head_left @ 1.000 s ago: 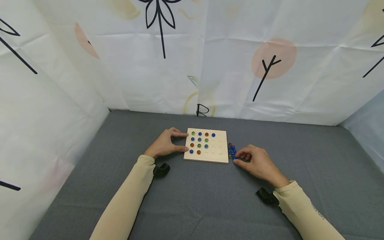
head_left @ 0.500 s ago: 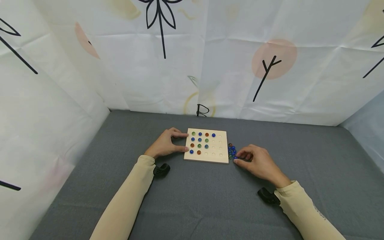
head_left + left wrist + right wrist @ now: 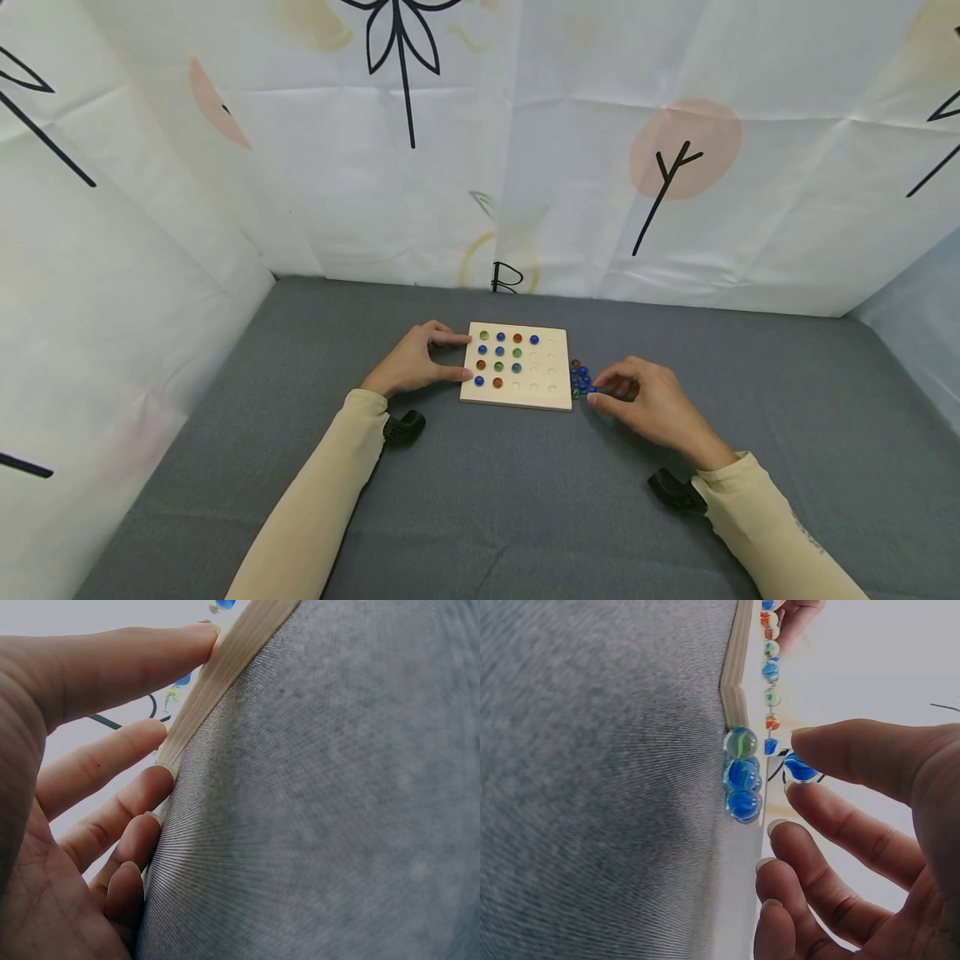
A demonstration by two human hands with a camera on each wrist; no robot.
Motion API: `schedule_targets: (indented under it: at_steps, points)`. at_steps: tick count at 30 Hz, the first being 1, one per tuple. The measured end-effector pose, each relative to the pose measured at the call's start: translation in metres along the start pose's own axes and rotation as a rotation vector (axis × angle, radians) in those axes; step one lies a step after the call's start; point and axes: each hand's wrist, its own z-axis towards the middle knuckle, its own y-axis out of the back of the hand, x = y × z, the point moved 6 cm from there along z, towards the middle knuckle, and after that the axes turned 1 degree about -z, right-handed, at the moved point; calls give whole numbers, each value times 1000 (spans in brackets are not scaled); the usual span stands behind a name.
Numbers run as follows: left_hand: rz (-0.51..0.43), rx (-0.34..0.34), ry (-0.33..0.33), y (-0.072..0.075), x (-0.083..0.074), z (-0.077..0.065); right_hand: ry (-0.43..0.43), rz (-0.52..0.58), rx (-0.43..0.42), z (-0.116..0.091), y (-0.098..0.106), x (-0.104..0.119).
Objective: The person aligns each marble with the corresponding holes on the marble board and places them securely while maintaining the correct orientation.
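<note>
Well, pinched marble [image 3: 802, 768] — glassy, swirled blue.

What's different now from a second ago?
The right hand moved a little to the right, and the blue marble at its fingertips went a bit right and away from the person. Now the thumb and finger pinch it; I can't tell if they already did before. The left hand stayed at the left edge of the wooden board, and the marbles on the board look the same.
</note>
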Motion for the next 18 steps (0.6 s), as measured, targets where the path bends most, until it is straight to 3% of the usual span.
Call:
schedule_targets:
  at_steps: [18]
  points:
    - [-4,3,3,1,-1,-1,29,-8,3,16,-2,17]
